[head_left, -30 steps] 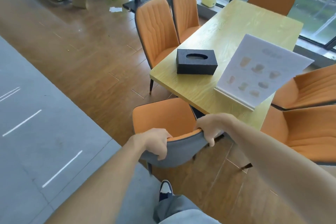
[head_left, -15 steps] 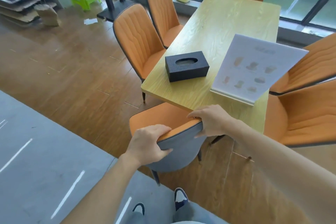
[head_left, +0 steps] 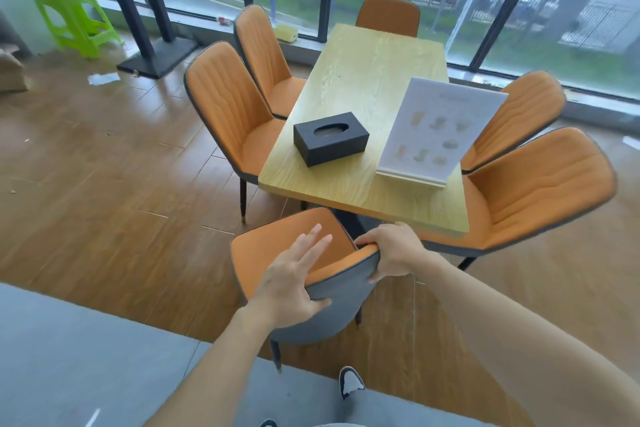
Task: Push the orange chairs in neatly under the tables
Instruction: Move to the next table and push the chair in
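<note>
The left hand (head_left: 294, 282) lies on the chair (head_left: 313, 274) back's top edge with fingers (head_left: 313, 246) straight and spread over the orange front, thumb on the grey rear. The right hand (head_left: 391, 253) grips the back's right corner, fingers curled over the rim. The chair stands at the table (head_left: 363, 114)'s near end, seat under it; the printing on the menu card (head_left: 438, 130) is too blurred to read.
</note>
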